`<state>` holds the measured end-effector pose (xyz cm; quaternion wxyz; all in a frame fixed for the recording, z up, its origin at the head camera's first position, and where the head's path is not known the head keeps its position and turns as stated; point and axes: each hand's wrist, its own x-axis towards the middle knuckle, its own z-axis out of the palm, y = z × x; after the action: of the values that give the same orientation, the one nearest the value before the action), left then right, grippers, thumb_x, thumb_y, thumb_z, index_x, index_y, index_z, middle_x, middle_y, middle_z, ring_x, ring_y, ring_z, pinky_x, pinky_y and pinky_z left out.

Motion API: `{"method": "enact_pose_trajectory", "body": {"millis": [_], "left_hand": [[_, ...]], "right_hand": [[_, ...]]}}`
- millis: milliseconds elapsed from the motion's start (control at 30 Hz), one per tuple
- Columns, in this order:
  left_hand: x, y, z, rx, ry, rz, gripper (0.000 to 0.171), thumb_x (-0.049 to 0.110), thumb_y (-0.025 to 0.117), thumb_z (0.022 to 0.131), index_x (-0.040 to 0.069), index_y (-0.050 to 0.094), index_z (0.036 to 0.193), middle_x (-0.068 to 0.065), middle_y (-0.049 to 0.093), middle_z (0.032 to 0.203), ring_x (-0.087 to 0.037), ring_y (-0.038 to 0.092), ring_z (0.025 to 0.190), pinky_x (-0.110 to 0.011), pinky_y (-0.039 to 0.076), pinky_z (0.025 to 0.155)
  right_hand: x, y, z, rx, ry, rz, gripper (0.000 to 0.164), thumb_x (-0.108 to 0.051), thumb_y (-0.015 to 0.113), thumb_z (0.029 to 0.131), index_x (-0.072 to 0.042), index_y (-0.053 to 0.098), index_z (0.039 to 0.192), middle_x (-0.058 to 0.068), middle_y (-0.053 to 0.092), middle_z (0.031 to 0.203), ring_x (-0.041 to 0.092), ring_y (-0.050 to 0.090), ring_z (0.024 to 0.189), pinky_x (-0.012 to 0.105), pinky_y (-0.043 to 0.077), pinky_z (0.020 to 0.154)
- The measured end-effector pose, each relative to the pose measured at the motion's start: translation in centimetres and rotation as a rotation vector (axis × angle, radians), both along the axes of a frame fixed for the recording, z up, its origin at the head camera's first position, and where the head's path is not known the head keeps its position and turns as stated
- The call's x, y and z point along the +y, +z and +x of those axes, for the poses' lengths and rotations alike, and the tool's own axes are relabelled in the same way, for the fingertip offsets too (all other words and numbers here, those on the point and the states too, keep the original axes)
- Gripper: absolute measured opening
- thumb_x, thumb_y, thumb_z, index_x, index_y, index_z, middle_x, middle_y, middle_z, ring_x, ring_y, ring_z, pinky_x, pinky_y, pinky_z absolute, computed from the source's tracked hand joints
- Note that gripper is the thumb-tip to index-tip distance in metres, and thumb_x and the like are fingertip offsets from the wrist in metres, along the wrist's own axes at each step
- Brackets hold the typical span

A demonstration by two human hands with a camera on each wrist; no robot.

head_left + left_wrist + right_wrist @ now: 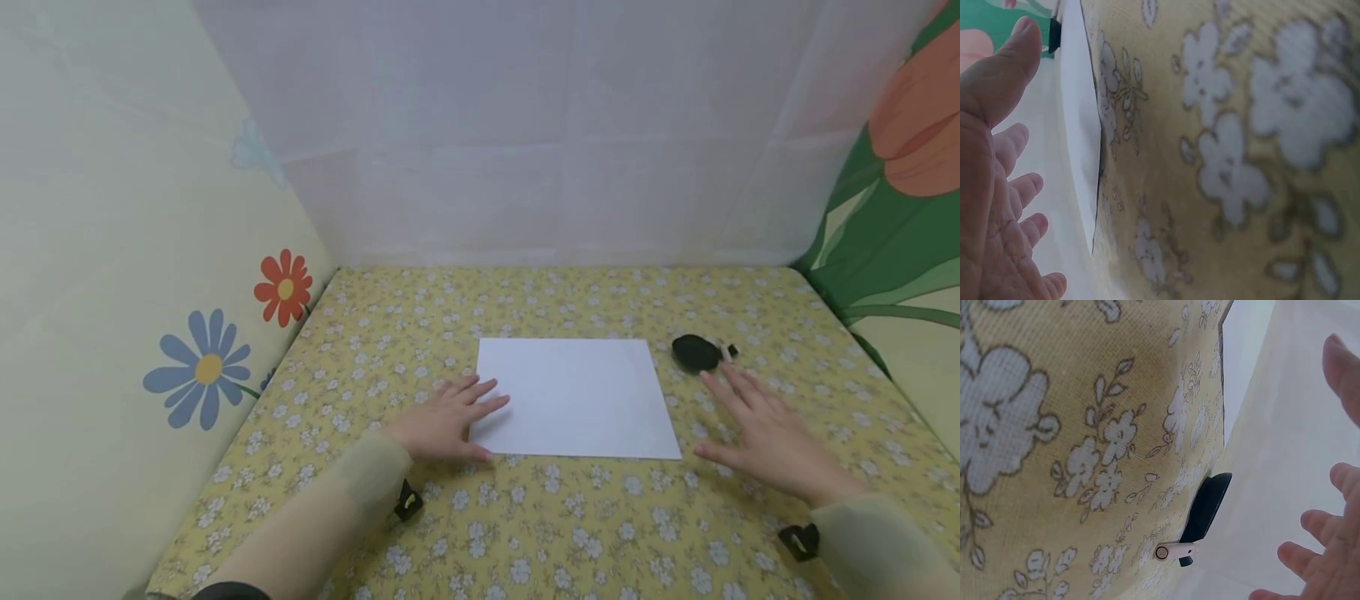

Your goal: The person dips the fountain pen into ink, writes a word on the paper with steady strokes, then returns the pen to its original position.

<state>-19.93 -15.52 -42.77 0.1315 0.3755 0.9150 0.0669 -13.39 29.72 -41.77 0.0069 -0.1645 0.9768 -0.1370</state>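
Note:
A blank white sheet of paper (pixel 573 400) lies flat on the flowered tablecloth. My left hand (pixel 442 421) is over its left edge, fingers spread and overlapping the paper in the head view. In the left wrist view, the left hand (pixel 997 206) shows a bare palm above the cloth. To the right of the sheet, my right hand (pixel 772 437) has its fingers stretched forward, holding nothing. Just beyond its fingertips is a black rounded flat object (pixel 695 353) with a small pale stick-like piece (pixel 724 350) at its right end. That pale piece (pixel 1172 551) has a round end in the right wrist view.
Yellow flowered cloth (pixel 555 525) covers the table. A pale sheet (pixel 465 192) hangs along the back edge, and flower-printed panels (pixel 112 250) stand at both sides. Small black pieces (pixel 408 502) show beneath each wrist.

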Motion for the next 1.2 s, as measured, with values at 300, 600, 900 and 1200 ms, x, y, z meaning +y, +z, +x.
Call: {"method": "enact_pose_trajectory", "body": {"millis": [300,600,900,1200], "left_hand": [[1.5,-0.8,-0.4,-0.022,-0.022,-0.036,0.089,0.072,0.054,0.082,0.034,0.017,0.154,0.001,0.004,0.162,-0.029,0.0,0.147,-0.058,0.003,0.114],[1.9,-1.9,-0.8,-0.069,-0.014,-0.031,0.081,0.07,0.05,0.085,0.038,0.019,0.153,0.004,0.003,0.162,-0.025,-0.001,0.147,-0.056,0.006,0.115],[2.0,-1.8,-0.7,-0.115,-0.013,-0.048,0.066,0.059,0.049,0.093,0.037,0.027,0.151,0.005,0.006,0.161,-0.024,0.004,0.147,-0.052,0.013,0.116],[2.1,-1.7,-0.7,-0.125,-0.009,-0.039,0.065,0.056,0.052,0.093,0.036,0.029,0.151,0.004,0.007,0.161,-0.025,0.006,0.147,-0.051,0.015,0.116]], "right_hand": [[-0.1,-0.3,-0.3,-0.013,-0.013,0.009,0.105,-0.066,0.061,0.082,-0.02,0.002,0.156,0.023,0.0,0.159,0.053,0.011,0.139,0.077,0.017,0.097],[-0.3,-0.5,-0.4,0.013,-0.003,0.013,0.105,-0.064,0.063,0.082,-0.016,0.007,0.156,0.027,0.008,0.157,0.056,0.019,0.134,0.077,0.02,0.095],[-0.4,-0.8,-1.2,-0.01,-0.016,0.017,0.102,-0.063,0.061,0.084,-0.013,0.009,0.156,0.028,0.01,0.156,0.055,0.02,0.134,0.077,0.02,0.096],[0.3,-1.3,-2.3,-0.01,-0.077,0.004,0.097,-0.061,0.061,0.086,-0.001,0.022,0.151,0.032,0.021,0.15,0.058,0.027,0.128,0.074,0.026,0.096]]}}
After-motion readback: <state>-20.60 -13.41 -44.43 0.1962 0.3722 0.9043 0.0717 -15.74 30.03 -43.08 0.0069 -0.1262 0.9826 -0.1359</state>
